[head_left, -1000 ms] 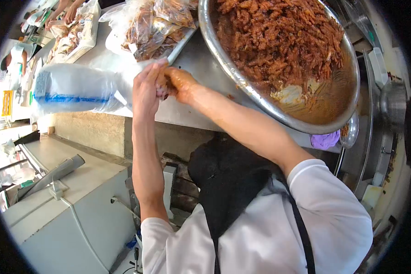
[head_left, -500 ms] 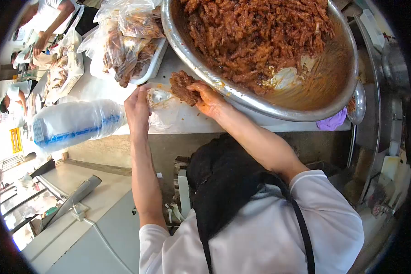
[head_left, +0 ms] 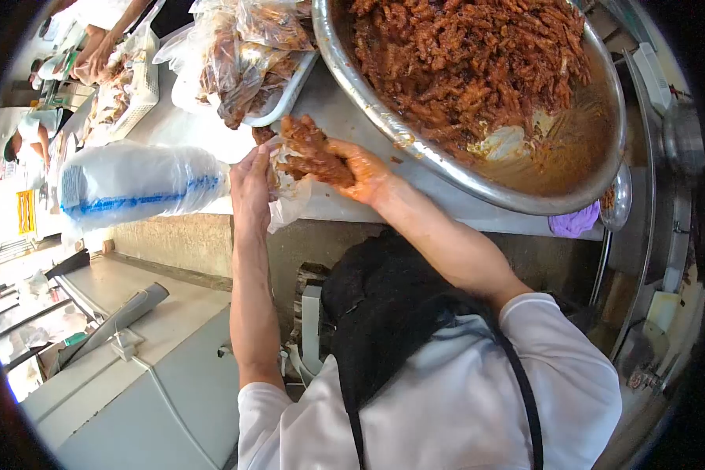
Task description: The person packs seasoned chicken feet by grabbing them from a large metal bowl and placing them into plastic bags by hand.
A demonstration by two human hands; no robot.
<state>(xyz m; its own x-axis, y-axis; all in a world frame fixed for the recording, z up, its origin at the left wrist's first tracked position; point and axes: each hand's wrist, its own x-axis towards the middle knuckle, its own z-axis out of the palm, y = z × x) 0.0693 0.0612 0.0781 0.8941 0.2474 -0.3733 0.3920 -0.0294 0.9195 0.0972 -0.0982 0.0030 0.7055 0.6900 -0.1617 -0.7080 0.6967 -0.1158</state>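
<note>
My left hand [head_left: 251, 188] pinches the edge of a small clear plastic bag [head_left: 290, 205] over the metal table. Beside it, my right hand [head_left: 360, 174], smeared with sauce, grips several reddish-brown chicken feet [head_left: 313, 153] at the bag's mouth. A dark piece shows just above my left fingertips. To the right stands a large metal bowl [head_left: 446, 174] heaped with sauced chicken feet [head_left: 470, 70]. A white tray [head_left: 294, 92] with filled plastic bags [head_left: 243, 59] lies beyond my hands. Left of my left hand is a plastic-wrapped bundle [head_left: 141, 184] with a blue stripe.
A white basket [head_left: 141, 98] of bagged pieces stands at the upper left, near another person's hands [head_left: 94, 59]. A purple cloth [head_left: 574, 222] and a small metal bowl [head_left: 620, 200] are by the large bowl's near right edge. A white cabinet [head_left: 145, 376] is below left.
Half a second ago the chicken feet were right of the bag; now my right hand has brought them against its opening. The hands were together one second ago and are now slightly apart.
</note>
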